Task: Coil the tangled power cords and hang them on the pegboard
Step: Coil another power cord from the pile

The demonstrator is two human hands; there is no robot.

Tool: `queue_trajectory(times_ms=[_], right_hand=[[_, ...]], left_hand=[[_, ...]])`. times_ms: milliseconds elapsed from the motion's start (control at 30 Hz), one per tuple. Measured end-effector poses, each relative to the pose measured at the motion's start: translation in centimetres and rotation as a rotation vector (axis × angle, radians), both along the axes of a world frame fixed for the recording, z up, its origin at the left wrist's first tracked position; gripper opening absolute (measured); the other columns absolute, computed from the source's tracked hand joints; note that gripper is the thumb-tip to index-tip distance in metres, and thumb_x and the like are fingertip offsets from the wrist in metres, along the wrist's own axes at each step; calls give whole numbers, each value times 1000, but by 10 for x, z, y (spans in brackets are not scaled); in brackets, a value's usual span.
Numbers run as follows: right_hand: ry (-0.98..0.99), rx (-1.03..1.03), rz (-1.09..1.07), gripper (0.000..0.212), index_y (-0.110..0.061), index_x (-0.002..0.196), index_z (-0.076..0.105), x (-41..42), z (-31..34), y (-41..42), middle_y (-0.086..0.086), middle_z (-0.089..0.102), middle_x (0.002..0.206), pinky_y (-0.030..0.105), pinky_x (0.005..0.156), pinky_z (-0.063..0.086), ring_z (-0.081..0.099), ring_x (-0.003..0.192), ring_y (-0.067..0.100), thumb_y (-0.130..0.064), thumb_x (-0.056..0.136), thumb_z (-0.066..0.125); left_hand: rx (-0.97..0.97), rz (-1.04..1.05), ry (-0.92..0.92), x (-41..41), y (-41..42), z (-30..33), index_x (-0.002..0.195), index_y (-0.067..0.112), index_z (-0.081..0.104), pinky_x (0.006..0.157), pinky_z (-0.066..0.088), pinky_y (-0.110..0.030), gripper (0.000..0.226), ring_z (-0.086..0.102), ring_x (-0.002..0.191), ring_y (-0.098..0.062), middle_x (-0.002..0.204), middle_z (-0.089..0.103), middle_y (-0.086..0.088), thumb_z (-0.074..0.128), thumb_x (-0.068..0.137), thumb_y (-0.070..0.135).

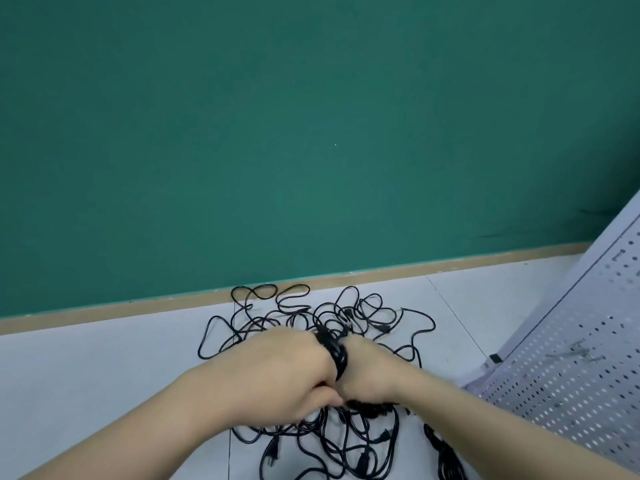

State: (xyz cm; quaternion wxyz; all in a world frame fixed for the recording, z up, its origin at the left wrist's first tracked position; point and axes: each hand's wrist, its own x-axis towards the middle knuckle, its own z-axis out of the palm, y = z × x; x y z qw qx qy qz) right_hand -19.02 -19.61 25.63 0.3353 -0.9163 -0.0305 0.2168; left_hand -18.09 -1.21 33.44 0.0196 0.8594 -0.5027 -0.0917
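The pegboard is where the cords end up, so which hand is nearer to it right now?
Right. The right hand grips the coiled cord on the side toward the pegboard; the left hand, gripping the same coil, lies beyond it, farther from the board.

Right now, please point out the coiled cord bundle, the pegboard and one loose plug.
coiled cord bundle (336, 355), head view, middle of wraps.
pegboard (568, 368), head view, perforated face.
loose plug (271, 455), head view, plug body.

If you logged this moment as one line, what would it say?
step: coiling | left hand, right hand: grip coiled cord | tangled cords: on floor | pegboard: right, leaning
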Motion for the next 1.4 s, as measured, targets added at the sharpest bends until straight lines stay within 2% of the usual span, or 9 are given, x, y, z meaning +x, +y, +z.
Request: queue_trajectory(times_ms=[100,200,367,533,633,767,900,1067,1400], right_hand=[[20,-18,170,27,-21,93,59,-14,-1,26,-7,58,83,25,61,49,57,73,12,-19,75,79],[-31,-47,401,29,-26,76,46,-32,6,51,-5,53,76,30,54,48,52,63,15,-21,80,74],[-73,418,269,39,-17,66,45,-42,55,61,-12,46,60,17,54,37,43,54,5,1,82,76],[-156,579,94,29,-22,62,60,-31,78,46,-4,61,63,33,67,49,57,66,12,-8,82,77],[-159,643,-80,14,-15,66,71,-23,75,38,4,68,64,33,72,53,64,66,16,-10,78,74],[-207,501,-275,15,-16,59,64,-6,65,24,8,64,58,42,65,50,57,58,23,-11,71,72],[-189,515,-412,30,-16,57,55,4,59,22,5,54,54,29,52,42,52,47,19,-1,78,69],[-207,389,-452,23,-21,50,56,16,47,23,-5,53,51,31,55,39,50,51,17,-18,67,72],[-524,11,-448,25,-16,69,48,28,40,35,-1,55,62,29,48,30,48,57,22,-21,81,70]], left_hand=[[-93,58,146,12,11,-4,71,27,54,54,32,-21,40,48,58,-7,57,52,9,60,96,58],[-222,161,513,25,22,-17,73,19,70,61,45,-32,39,53,58,-9,64,65,6,73,89,54],[-575,319,845,41,37,-19,55,24,59,54,35,-22,43,39,51,-8,55,48,6,71,87,49],[-688,378,709,43,32,-11,57,20,60,53,35,-22,47,35,55,-14,57,46,4,56,98,-2],[-739,496,752,46,29,-16,67,-1,50,47,27,-25,38,28,51,-17,56,36,-10,49,104,6],[-726,584,840,44,22,-23,66,18,49,46,20,-23,46,22,48,-10,53,32,8,45,109,36],[-691,655,848,41,15,-28,73,15,54,46,19,-24,37,25,50,-11,53,35,12,47,108,23],[-513,615,481,36,10,-23,77,8,60,54,31,-27,64,36,50,-8,60,42,6,40,102,63],[-595,742,428,31,3,-21,62,15,35,47,17,-31,57,17,42,-13,46,20,11,44,107,49]])
